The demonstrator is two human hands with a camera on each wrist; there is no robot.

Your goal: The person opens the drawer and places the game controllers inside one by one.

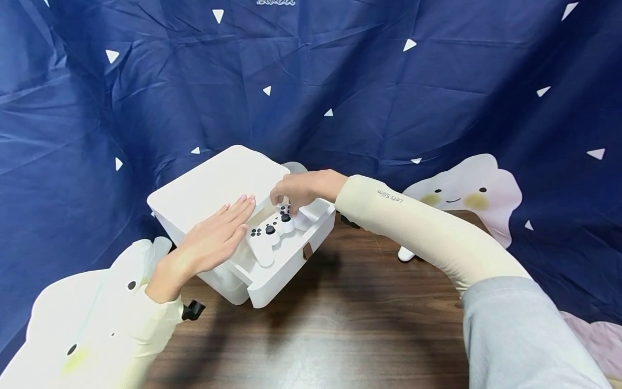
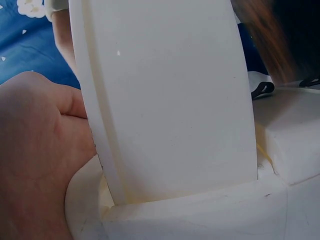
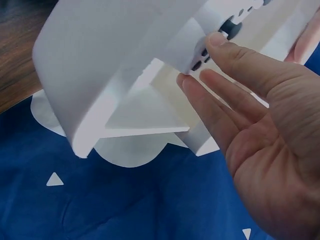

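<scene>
A white game controller (image 1: pixel 276 225) with black sticks and buttons lies in the pulled-out drawer (image 1: pixel 290 271) of a white box (image 1: pixel 221 186). The right hand (image 1: pixel 305 187) reaches over the drawer and pinches the controller's far end. In the right wrist view, the thumb of that hand (image 3: pixel 280 120) lies by a black stick, with fingertips at the end of the controller (image 3: pixel 186 46). On the box's top near the drawer opening, the left hand (image 1: pixel 214 239) rests with straight fingers. The left wrist view shows this hand (image 2: pixel 37 150) beside a white drawer panel (image 2: pixel 167 100).
Box and drawer stand on a dark wooden table (image 1: pixel 311 335). A brown tab (image 1: pixel 308 250) sits on the drawer front. Behind hangs a blue cloth (image 1: pixel 350 70) with white triangles. Cloud-shaped figures with faces are at the left (image 1: pixel 58 319) and right (image 1: pixel 466 183).
</scene>
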